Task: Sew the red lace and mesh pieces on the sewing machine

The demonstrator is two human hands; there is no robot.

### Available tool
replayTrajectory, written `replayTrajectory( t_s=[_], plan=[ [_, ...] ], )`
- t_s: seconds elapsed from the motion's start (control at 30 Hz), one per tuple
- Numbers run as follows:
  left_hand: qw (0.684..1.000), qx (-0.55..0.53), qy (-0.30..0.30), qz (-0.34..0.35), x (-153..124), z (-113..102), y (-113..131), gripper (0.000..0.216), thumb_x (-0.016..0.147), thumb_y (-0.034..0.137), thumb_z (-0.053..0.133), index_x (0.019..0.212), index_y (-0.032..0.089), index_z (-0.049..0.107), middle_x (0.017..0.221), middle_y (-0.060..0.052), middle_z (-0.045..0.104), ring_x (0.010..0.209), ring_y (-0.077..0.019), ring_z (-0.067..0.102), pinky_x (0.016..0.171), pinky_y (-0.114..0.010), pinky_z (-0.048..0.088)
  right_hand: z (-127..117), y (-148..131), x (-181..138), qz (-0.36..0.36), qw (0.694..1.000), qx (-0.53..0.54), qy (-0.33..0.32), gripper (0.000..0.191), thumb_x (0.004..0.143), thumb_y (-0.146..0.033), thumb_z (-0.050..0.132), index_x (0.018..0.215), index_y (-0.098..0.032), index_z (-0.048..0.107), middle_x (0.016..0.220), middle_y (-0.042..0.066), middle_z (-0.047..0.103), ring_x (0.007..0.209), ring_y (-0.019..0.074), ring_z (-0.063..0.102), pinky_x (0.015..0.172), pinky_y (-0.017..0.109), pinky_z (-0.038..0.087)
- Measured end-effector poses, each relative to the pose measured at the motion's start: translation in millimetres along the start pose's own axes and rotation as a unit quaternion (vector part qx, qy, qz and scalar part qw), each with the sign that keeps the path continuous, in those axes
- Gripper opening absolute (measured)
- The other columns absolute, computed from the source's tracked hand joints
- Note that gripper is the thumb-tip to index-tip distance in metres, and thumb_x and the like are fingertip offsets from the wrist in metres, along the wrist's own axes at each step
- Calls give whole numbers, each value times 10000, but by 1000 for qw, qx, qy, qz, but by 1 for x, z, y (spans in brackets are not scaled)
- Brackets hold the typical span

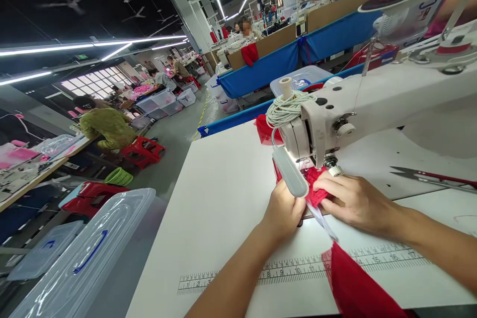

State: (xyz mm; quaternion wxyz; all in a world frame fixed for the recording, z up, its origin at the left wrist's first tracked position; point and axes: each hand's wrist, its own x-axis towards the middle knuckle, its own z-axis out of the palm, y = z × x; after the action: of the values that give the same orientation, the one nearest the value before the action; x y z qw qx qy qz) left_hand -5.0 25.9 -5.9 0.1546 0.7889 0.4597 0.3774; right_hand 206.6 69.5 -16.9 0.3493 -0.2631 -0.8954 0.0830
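Some red fabric [316,195] right of centre, likely light, soft and best held by its edges, is pinched by the right hand [354,202]; left hand [282,211] grip obscured.

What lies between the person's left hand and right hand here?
In the head view, bunched red fabric lies between the left hand and the right hand, and a white strip runs from there toward the larger red cloth.

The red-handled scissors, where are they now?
In the head view, the scissors lie at the right edge, to the right of the right hand and below the sewing machine.
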Motion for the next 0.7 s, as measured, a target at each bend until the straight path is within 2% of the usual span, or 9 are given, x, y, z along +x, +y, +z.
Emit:
replayTrajectory(
  t_s=[0.1, 0.17, 0.3, 0.4, 0.47, 0.53, 0.6, 0.7],
  plan=[
    [1000, -10, 0, -14, -1, 2, 1, 129, 850, 108, 571, 924, 211, 596, 893, -35, 664, 809, -201, 629, 739, -325, 537, 0, 1, -1, -10, 1000, 0, -25, 164, 1007, -278, 527, 1013, -247, 687, 831, 33, 692, 687, 174, 621, 600, 285, 456],
    [1000, -10, 3, -23, -2, 1, 2, 74, 871, 138, 588, 874, 211, 585, 855, -31, 654, 813, -208, 627, 758, -337, 538, 0, 3, -3, -11, 1000, -1, -29, 210, 1024, -271, 492, 995, -253, 699, 859, 38, 710, 715, 176, 646, 615, 283, 476],
    [999, -2, -4, -31, -2, -2, 4, 197, 975, 145, 471, 836, 210, 595, 823, -41, 660, 809, -209, 635, 779, -354, 547, 2, 3, -6, 6, 1000, -21, 8, 290, 1006, -178, 436, 1101, -247, 702, 914, 39, 737, 750, 180, 678, 664, 291, 528],
    [1000, 4, -12, -26, 0, -3, 3, 255, 1018, 165, 421, 837, 207, 596, 879, -61, 679, 854, -213, 653, 799, -358, 556, 1, -1, -3, -42, 996, -69, 27, 279, 982, -121, 459, 1152, -198, 667, 978, 56, 750, 744, 180, 683, 624, 298, 518],
    [999, 8, -22, -23, 1, -2, 1, 254, 1032, 175, 427, 837, 210, 587, 833, -44, 666, 800, -198, 652, 749, -334, 556, 0, -3, -1, -69, 992, -101, 30, 191, 995, -143, 502, 1102, -176, 657, 941, 59, 748, 712, 181, 669, 581, 305, 485],
    [999, 14, -29, -26, 1, 0, -2, 234, 1040, 173, 433, 873, 211, 593, 775, -18, 642, 701, -176, 629, 672, -308, 546, -1, -5, 1, -63, 991, -111, 29, 141, 1018, -184, 523, 1027, -191, 663, 816, 25, 720, 635, 168, 628, 549, 304, 443],
    [999, 20, -30, -29, 1, 0, -4, 241, 1046, 154, 409, 918, 205, 607, 805, -22, 650, 676, -164, 620, 652, -302, 547, -2, -5, 3, -40, 994, -91, 35, 188, 1044, -217, 507, 961, -214, 675, 734, -3, 689, 579, 148, 593, 530, 288, 412],
    [999, 25, -31, -27, 2, -1, -3, 246, 1044, 151, 413, 943, 197, 633, 894, -44, 677, 769, -173, 651, 718, -315, 573, -2, -5, 2, -19, 998, -36, 48, 303, 1076, -239, 445, 876, -224, 672, 723, -6, 683, 573, 125, 595, 521, 254, 401]
  ],
)
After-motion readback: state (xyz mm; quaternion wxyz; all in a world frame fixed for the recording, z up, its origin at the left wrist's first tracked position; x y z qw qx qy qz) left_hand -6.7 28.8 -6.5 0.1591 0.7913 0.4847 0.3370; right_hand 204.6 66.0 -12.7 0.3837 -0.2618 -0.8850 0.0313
